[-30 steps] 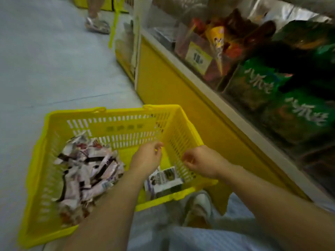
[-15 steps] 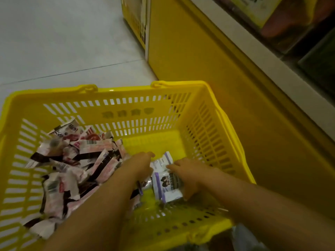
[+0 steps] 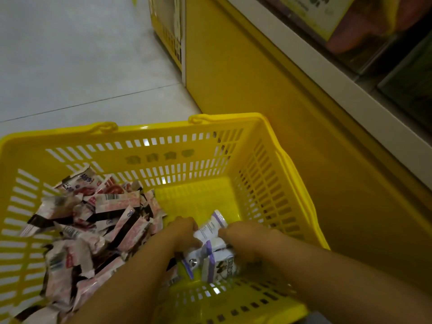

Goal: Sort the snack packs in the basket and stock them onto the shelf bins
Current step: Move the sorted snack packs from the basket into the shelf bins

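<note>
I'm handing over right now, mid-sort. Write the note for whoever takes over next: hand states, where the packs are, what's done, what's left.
Left hand: grips the purple-and-white packs from the left, low in the yellow basket.
Right hand: grips the same packs from the right.
Pink-and-brown packs: heaped in the basket's left half, apart from the purple ones.
Done: the two kinds lie separated in the basket.
Left: lift the purple-and-white bunch to the shelf bins up on the right, then stock the pink heap.
</note>
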Motion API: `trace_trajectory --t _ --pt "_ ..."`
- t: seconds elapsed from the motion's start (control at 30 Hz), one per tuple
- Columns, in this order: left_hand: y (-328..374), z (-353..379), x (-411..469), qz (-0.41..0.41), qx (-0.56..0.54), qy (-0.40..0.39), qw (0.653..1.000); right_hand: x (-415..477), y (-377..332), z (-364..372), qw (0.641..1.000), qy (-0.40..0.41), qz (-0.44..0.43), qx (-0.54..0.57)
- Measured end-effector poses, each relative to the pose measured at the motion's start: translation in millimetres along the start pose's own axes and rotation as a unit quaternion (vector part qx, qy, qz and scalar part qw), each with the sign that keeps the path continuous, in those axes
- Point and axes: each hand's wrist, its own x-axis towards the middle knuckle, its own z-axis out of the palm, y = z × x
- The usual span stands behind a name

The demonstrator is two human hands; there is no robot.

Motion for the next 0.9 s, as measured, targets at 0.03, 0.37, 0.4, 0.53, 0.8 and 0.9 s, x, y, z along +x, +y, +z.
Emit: trace_trajectory --t 0.03,0.37,0.4,0.53,0.8,0.9 --pt "1.6 0.5 -0.3 0.007 -0.018 -0.012 1.0 -4.7 2.9 -3.4 1.0 0.006 0.006 0.029" --pt "-0.6 -7.6 -12.8 0.014 -0.288 -0.042 0.957 -44.0 19.9 -63.0 0.963 0.196 0.125 0.133" --pt "0.2 -14.2 -18.8 0.024 -0.363 -0.059 0.93 -44.0 22.2 -66.6 0.951 0.221 0.137 0.165" --pt "20.4 -50.1 -44.3 0.138 -0.578 -0.111 0.797 -38.3 20.2 -68.2 0.879 0.267 0.116 0.378" --pt "21.0 -74.5 -55.2 0.121 -0.663 0.016 0.738 -4.7 14.8 -57.2 0.669 0.196 0.109 0.708" --pt "3.1 -80.3 -51.5 0.123 -0.622 0.043 0.772 15.3 19.3 -29.4 0.855 0.153 0.154 0.472"
